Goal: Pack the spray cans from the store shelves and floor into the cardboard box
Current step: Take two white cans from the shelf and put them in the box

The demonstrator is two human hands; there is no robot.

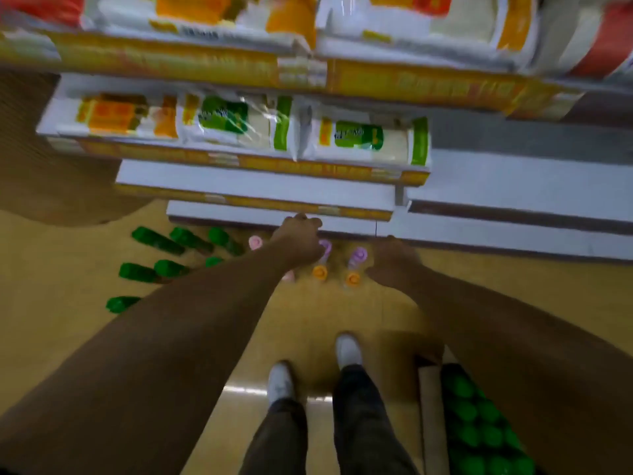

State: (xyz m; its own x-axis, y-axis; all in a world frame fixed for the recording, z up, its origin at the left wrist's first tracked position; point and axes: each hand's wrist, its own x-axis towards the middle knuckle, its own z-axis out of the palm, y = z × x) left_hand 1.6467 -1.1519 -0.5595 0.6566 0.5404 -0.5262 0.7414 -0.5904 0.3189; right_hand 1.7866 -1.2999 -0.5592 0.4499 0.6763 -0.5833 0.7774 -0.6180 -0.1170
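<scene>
Several spray cans stand on the floor by the bottom shelf. Green-capped cans (156,240) are at the left, and pink-capped (255,242), purple-capped (358,256) and orange-capped cans (319,271) are in the middle. My left hand (301,240) reaches down with its fingers curled round another purple-capped can (325,249). My right hand (394,260) hangs right beside the purple and orange caps, back up, with its fingers hidden. The cardboard box (432,416) at the bottom right holds several green-capped cans (479,426).
Shelves (274,197) with bagged goods (233,121) rise straight ahead, and the lowest white ledges jut out above the cans. My feet in white shoes (347,349) stand on the tan floor just left of the box. The picture is blurred.
</scene>
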